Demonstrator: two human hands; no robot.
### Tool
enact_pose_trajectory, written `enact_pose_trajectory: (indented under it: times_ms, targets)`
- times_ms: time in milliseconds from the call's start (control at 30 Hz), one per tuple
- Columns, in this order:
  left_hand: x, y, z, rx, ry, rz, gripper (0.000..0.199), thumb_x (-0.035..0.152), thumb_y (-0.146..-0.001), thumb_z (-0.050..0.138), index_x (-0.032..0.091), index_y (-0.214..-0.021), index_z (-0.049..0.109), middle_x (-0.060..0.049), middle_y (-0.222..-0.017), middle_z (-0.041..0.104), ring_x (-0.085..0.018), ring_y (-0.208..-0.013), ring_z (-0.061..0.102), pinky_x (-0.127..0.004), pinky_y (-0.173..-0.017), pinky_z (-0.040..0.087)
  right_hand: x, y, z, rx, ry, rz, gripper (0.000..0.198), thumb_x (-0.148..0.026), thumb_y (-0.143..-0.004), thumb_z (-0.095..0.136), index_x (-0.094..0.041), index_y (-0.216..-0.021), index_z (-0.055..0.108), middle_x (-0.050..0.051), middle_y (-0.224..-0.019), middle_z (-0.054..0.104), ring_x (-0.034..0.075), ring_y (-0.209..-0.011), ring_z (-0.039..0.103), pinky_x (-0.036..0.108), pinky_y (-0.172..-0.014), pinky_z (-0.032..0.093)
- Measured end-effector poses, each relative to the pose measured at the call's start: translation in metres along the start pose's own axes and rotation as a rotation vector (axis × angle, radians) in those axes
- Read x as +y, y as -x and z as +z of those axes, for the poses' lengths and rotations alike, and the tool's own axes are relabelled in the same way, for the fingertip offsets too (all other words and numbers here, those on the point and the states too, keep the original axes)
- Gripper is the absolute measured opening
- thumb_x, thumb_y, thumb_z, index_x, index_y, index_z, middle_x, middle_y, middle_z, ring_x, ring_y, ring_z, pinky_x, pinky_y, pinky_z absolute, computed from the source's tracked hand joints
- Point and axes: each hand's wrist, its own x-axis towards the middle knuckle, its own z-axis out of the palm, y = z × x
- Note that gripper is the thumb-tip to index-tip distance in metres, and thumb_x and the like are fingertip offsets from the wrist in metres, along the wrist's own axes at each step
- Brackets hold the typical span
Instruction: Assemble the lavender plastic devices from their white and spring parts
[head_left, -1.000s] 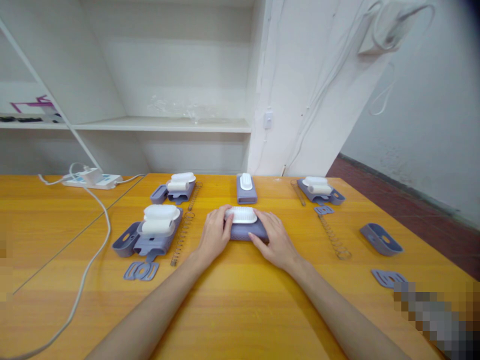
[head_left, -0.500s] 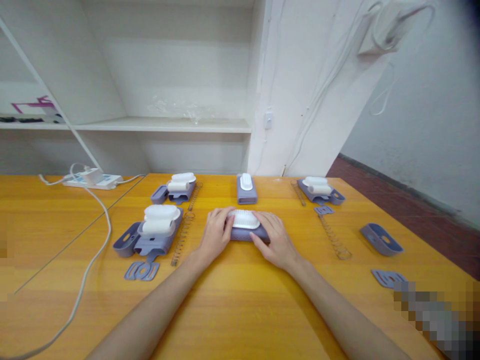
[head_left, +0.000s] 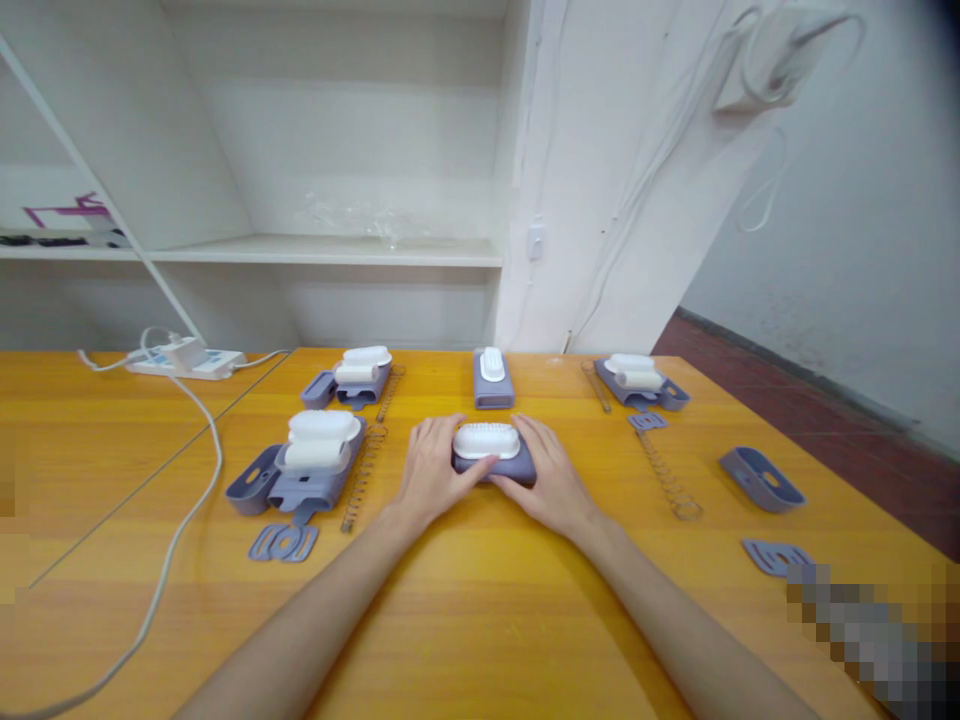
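In the middle of the table lies a grey-purple plastic case (head_left: 517, 467) with a white oval ribbed piece (head_left: 486, 441) on top of it. My left hand (head_left: 435, 465) grips its left end, the thumb lying along the near side. Around the right end my right hand (head_left: 551, 475) is closed, thumb low at the front edge. Both hands rest close to the tabletop. Behind them stands a similar case (head_left: 493, 393) with its own white oval piece.
Left are case parts with white rollers (head_left: 319, 455), a spring (head_left: 364, 480) and a flat slotted plate (head_left: 283, 542). On the right lie another parts set (head_left: 634, 375), a spring (head_left: 667, 475), an end cap (head_left: 763, 480) and a plate (head_left: 776, 556). A power strip (head_left: 187, 358) trails a cable.
My left thumb has moved down from the white piece to the front of the case. My right hand has shifted slightly, its fingers now off the white piece and at the case's right end.
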Motion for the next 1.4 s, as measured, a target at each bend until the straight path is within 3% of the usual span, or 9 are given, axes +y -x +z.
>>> enact_pose_trajectory:
  times_ms: [100,300,467,567,667,867,1100,1400]
  targets:
    - [-0.001,0.0,0.002,0.023,-0.041,-0.014,0.068,0.062,-0.066,0.064,0.017,-0.114,0.049,-0.011,-0.107,0.06,-0.028,-0.099,0.053,-0.042,-0.086,0.04,0.001,0.0,0.001,0.013,-0.023,0.036,0.068,-0.04,-0.077,0.063,-0.02,-0.135,0.035,0.014,-0.133,0.045,0.028,-0.124,0.041,0.05,-0.104,0.036]
    - [-0.007,-0.002,0.006,0.07,-0.041,-0.168,0.059,0.056,-0.072,0.063,0.018,-0.115,0.048,-0.011,-0.11,0.059,-0.028,-0.101,0.054,-0.041,-0.085,0.041,0.003,0.001,-0.001,-0.023,-0.077,0.046,0.075,-0.038,-0.073,0.068,-0.02,-0.136,0.032,0.013,-0.132,0.046,0.027,-0.123,0.042,0.048,-0.103,0.037]
    - [-0.008,-0.003,0.006,0.075,-0.035,-0.266,0.078,0.064,-0.064,0.064,0.016,-0.122,0.043,-0.014,-0.115,0.056,-0.031,-0.107,0.052,-0.043,-0.088,0.041,0.002,0.002,-0.002,-0.072,-0.1,0.016,0.071,-0.034,-0.074,0.066,-0.022,-0.136,0.033,0.01,-0.132,0.047,0.025,-0.121,0.043,0.046,-0.103,0.037]
    - [-0.007,-0.004,0.006,0.055,-0.067,-0.301,0.073,0.068,-0.063,0.062,0.017,-0.114,0.049,-0.012,-0.108,0.058,-0.03,-0.104,0.052,-0.043,-0.087,0.041,0.002,0.002,-0.001,-0.073,-0.098,0.021,0.07,-0.032,-0.074,0.066,-0.021,-0.135,0.035,0.01,-0.132,0.048,0.025,-0.121,0.043,0.044,-0.104,0.037]
    - [-0.008,-0.004,0.006,0.027,-0.05,-0.287,0.067,0.067,-0.061,0.064,0.019,-0.106,0.053,-0.01,-0.105,0.058,-0.029,-0.102,0.053,-0.042,-0.086,0.041,0.001,0.002,0.0,-0.067,-0.102,0.023,0.07,-0.032,-0.074,0.065,-0.021,-0.136,0.034,0.01,-0.132,0.047,0.025,-0.121,0.043,0.045,-0.104,0.037]
    - [-0.015,-0.003,0.01,-0.005,0.088,-0.281,0.081,0.065,-0.052,0.072,0.018,-0.113,0.048,-0.009,-0.109,0.057,-0.028,-0.105,0.053,-0.04,-0.089,0.041,0.0,0.001,-0.002,-0.069,-0.11,0.03,0.07,-0.035,-0.075,0.065,-0.023,-0.136,0.034,0.01,-0.132,0.047,0.026,-0.121,0.043,0.046,-0.103,0.037]
    - [-0.015,-0.002,0.012,-0.031,0.078,-0.294,0.083,0.065,-0.055,0.07,0.019,-0.119,0.047,-0.011,-0.115,0.058,-0.029,-0.107,0.052,-0.042,-0.091,0.04,0.002,0.002,-0.002,-0.094,-0.045,0.007,0.061,-0.035,-0.077,0.064,-0.021,-0.132,0.044,0.01,-0.126,0.049,0.025,-0.116,0.046,0.043,-0.102,0.039]
    - [-0.018,-0.001,0.015,-0.002,0.12,-0.277,0.08,0.059,-0.054,0.075,0.019,-0.118,0.049,-0.011,-0.12,0.057,-0.029,-0.111,0.052,-0.041,-0.095,0.038,0.0,0.003,-0.002,-0.115,-0.018,0.002,0.063,-0.035,-0.078,0.061,-0.02,-0.136,0.039,0.012,-0.126,0.047,0.026,-0.115,0.045,0.044,-0.101,0.04]
